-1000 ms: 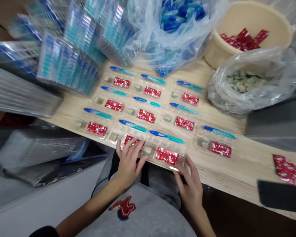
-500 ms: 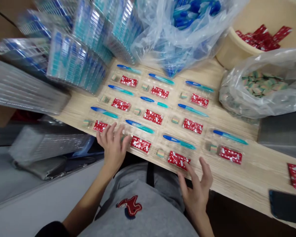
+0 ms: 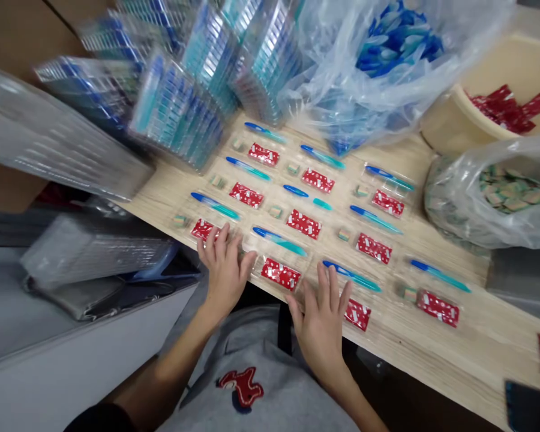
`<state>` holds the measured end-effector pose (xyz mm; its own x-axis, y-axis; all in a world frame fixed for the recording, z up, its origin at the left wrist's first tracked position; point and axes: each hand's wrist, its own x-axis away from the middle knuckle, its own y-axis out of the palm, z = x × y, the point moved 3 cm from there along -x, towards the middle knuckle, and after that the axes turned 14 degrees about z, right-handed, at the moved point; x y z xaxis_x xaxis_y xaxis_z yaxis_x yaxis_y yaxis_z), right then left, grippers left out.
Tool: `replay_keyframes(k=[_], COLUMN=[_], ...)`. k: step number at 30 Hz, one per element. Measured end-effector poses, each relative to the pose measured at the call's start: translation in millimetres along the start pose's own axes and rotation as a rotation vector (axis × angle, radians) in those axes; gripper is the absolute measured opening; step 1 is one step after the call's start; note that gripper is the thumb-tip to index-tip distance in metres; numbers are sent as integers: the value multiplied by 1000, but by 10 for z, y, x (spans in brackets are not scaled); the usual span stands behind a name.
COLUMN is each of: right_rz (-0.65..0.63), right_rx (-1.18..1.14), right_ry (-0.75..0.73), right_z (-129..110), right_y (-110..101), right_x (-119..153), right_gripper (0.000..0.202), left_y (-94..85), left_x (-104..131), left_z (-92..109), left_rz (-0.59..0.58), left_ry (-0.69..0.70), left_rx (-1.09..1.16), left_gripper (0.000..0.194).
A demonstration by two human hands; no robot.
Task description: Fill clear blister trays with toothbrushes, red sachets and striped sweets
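Observation:
Clear plastic trays lie in rows on the wooden table [image 3: 414, 342], each with a blue-and-teal pen [image 3: 279, 241], a small striped block [image 3: 343, 233] and a red patterned packet [image 3: 280, 274]. My left hand [image 3: 222, 264], fingers spread, rests at the front-left tray, its fingertips at a red packet [image 3: 202, 229]. My right hand [image 3: 320, 312] is over the front tray further right, fingers apart, covering its left part; the pen [image 3: 351, 275] and red packet [image 3: 357, 314] there show beside it. Neither hand holds anything.
Stacked packs of pens [image 3: 175, 114] stand at the back left, beside clear empty trays [image 3: 58, 132]. Behind the rows sits a bag of blue pens [image 3: 351, 114]. To the right are a cream tub [image 3: 445, 117] with red packets, a bag of blocks [image 3: 454, 204] and a dark flat object [image 3: 528, 408].
My right hand has moved left, from beside the red packet onto the left part of that tray. The whole view has shifted, so the table's contents appear further right and lower.

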<state>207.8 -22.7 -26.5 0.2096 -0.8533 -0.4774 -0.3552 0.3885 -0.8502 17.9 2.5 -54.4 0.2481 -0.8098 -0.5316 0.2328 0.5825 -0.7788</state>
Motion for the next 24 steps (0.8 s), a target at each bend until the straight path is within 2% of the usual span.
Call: replay_keyframes(k=[4, 9, 12, 15, 20, 24], right_rz=[10, 27, 37, 33, -154, -300], right_rx=[-97, -217, -269, -352, -505, -631], right_ry=[8, -29, -35, -48, 25, 137], right_z=[-21, -159, -331, -564, -853, -892], right_y=[-54, -63, 42, 231, 588, 688], right_x=[7, -76, -250, -467, -700, -760], right_gripper=[24, 20, 23, 25, 30, 31], left_y=[-75, -229, -337, -386, -242, -117], left_x=[-19, -166, -336, -528, -729, -749], left_z=[52, -11, -200, -499, -982, -1153], left_rz=[63, 90, 138, 169, 114, 30], left_ry=[7, -94, -174, -305, -413, -470], left_rx=[101, 204, 193, 130, 50, 78], left_gripper=[37, 36, 36, 36, 40, 46])
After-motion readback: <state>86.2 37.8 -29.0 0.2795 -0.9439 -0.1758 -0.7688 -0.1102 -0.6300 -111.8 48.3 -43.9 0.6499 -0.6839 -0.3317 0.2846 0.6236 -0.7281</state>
